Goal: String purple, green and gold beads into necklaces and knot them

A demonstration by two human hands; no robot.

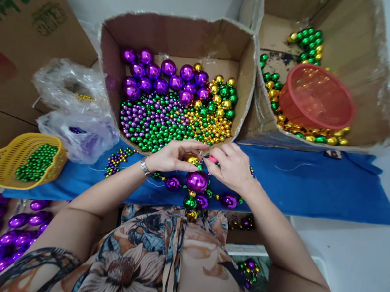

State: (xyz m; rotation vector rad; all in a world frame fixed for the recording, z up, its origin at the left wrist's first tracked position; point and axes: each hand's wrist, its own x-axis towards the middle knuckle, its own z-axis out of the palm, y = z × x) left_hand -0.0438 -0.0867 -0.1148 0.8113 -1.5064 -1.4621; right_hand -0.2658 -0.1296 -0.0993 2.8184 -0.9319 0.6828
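Observation:
My left hand (180, 156), with a metal band at the wrist, is closed at the top of a bead string just above the blue cloth. My right hand (231, 168) is closed beside it, its fingertips around a small pink object (212, 159) whose kind is hidden. A pale bit of thread shows between the fingertips. Directly below hangs a large shiny purple bead (197, 181), with a green bead (190, 202) and smaller gold ones under it. More purple beads (228, 201) of the string lie to either side on the cloth.
Ahead stands a cardboard box (181, 24) of purple, green and gold beads. Another box (377, 87) at right holds beads and a red basin (318, 99). At left are a yellow basket (0, 168) of green beads and plastic bags (78, 86). Blue cloth (322, 187) covers the table.

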